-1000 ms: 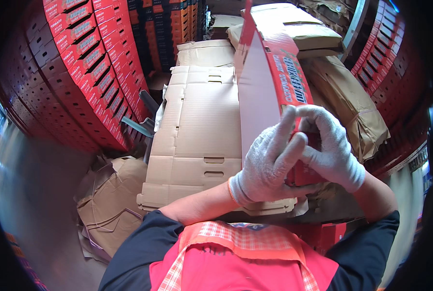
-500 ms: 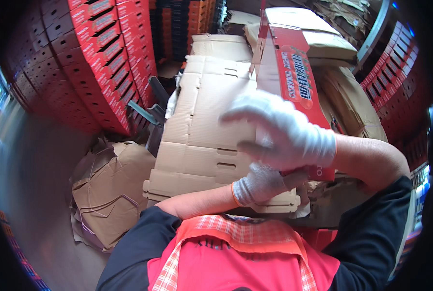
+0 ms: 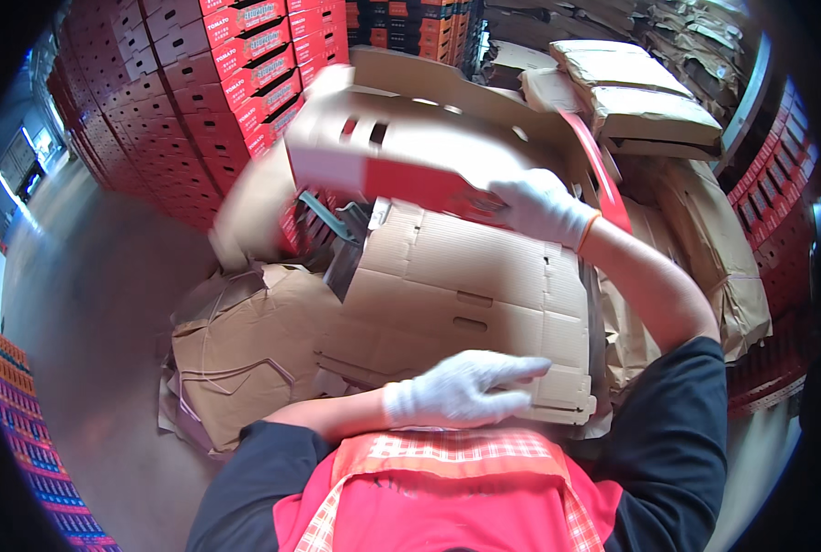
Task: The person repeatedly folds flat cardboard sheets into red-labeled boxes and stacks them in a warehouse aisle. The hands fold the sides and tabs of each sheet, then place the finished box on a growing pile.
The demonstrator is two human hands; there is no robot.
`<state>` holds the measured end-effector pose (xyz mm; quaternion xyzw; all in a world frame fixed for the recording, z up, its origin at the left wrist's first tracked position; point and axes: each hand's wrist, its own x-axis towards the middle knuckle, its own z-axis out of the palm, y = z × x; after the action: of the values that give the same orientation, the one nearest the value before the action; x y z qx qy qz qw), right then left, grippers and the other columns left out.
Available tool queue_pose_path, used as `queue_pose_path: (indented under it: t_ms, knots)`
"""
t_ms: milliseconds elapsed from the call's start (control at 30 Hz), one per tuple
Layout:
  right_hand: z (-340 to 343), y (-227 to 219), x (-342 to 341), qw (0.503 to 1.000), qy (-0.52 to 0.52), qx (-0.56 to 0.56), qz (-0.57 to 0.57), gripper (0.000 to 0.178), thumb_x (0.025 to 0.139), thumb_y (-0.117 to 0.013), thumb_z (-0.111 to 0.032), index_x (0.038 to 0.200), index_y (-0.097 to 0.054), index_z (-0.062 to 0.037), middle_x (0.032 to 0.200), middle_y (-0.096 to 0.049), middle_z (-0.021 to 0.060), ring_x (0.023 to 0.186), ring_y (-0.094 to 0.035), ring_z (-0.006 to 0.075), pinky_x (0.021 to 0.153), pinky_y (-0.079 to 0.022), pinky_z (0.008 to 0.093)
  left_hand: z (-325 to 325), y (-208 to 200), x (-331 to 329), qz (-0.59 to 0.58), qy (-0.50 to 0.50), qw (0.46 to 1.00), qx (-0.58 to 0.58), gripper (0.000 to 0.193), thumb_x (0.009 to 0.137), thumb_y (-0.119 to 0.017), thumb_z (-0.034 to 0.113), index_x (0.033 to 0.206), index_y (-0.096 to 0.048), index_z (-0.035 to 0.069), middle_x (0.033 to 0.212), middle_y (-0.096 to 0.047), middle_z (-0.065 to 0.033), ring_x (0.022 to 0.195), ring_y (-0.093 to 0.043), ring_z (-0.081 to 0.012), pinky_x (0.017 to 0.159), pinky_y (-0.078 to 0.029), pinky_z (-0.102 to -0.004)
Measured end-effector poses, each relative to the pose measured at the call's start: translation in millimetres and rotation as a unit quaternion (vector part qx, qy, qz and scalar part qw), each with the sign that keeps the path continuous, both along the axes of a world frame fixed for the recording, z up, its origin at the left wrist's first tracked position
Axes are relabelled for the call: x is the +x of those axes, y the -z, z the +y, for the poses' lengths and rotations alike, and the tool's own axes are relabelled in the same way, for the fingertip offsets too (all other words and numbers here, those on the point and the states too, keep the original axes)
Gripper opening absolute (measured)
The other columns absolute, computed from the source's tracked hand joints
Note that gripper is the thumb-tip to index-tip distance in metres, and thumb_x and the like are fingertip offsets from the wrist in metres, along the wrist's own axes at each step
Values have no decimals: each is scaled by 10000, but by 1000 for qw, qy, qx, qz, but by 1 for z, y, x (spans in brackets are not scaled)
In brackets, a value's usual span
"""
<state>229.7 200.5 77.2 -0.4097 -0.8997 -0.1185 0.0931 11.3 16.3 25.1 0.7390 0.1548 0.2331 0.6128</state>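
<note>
A red carton (image 3: 401,184) with a brown inside is held up over the far left part of the stack, blurred by motion. At its near right corner my right hand (image 3: 541,210), in a pale knitted glove, grips the red side wall. My left hand (image 3: 461,388), gloved alike, hovers low near my body with its fingers stretched out and nothing in them. Below it lies a pile of flat cardboard blanks (image 3: 511,267), plain brown side up, with slots and fold lines.
Stacked red cartons (image 3: 189,110) rise at the left and more red cartons (image 3: 774,193) stand at the right. A tied brown paper bundle (image 3: 245,354) is on the floor at left. Paper-wrapped packs (image 3: 649,115) lie at the back right, beside a metal post (image 3: 746,92).
The red carton has swung from upright at the right to the far left, carried by my right hand. My left hand has come away from it and opened. The view has shifted.
</note>
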Motion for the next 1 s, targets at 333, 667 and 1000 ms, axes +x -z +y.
queue_pose_path:
  t_ms: [333, 667, 1000]
  knots:
    - [-74, 115, 127, 993, 12, -64, -99, 384, 741, -679, -134, 1120, -613, -136, 1218, -621, 81, 1140, -594, 288, 867, -543, 402, 151, 53, -154, 303, -138, 590, 735, 694, 721, -735, 214, 1378, -532, 128, 1500, -458, -85, 1397, -406, -314, 1166, -267, -560]
    - [-143, 78, 92, 967, 97, -39, 231, 448, 712, -865, -313, 1010, -655, -53, 870, -677, 166, 791, -691, 322, 685, -549, 377, 173, 44, -55, 179, -195, 802, 536, 338, 880, -680, 354, 677, -640, 88, 622, -567, -141, 597, -591, -327, 558, -448, -421]
    - [-228, 13, 66, 736, 24, -676, -18, 907, 802, -733, -579, 1461, -420, -42, 1366, -568, 212, 1276, -535, 345, 1064, -426, 392, 67, -17, -80, 439, 384, 807, 96, 958, 820, -769, 464, 1511, -306, -11, 1454, -475, -238, 1335, -473, -327, 1105, -367, -359]
